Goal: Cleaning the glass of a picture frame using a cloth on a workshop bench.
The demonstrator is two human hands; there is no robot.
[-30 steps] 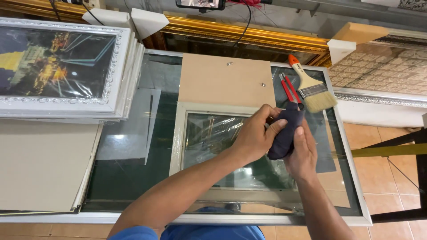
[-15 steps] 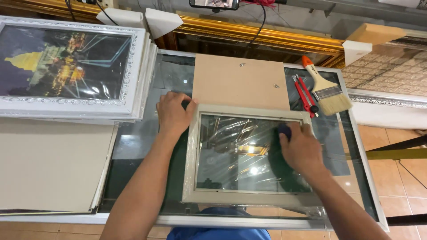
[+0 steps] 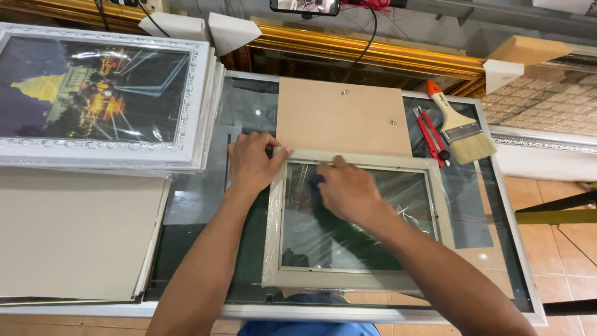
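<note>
Risk: the frame could be skidded on the glass bench if the wiping push outruns the left hand's hold; only one corner is pinned.
Risk 2: the glazing could be scratched if grit is trapped under the cloth; loose plastic film is seen wrinkled over the pane and could be snagged and dragged.
Frame look: pale grey-beige moulding, rectangular, laid flat, glossy pane inside with crinkled clear film and glare.
Frame place: near the front edge of the bench, its top edge touching or overlapping the brown board.
Left hand: laid flat at the frame's top-left corner, fingers spread and loosely curled over the corner; nothing is gripped, the frame is just pressed down.
Right hand: pressed palm-down on the pane near the top-left, fingers closed over a dark cloth; only a small part of the cloth is seen, so the grip is probably a bunched wad.
Nearby: brush and red cutter lie just beside each other at the bench's far right, well apart from both hands.
Left side: a stack of white-framed pictures is set over a beige sheet.
</note>
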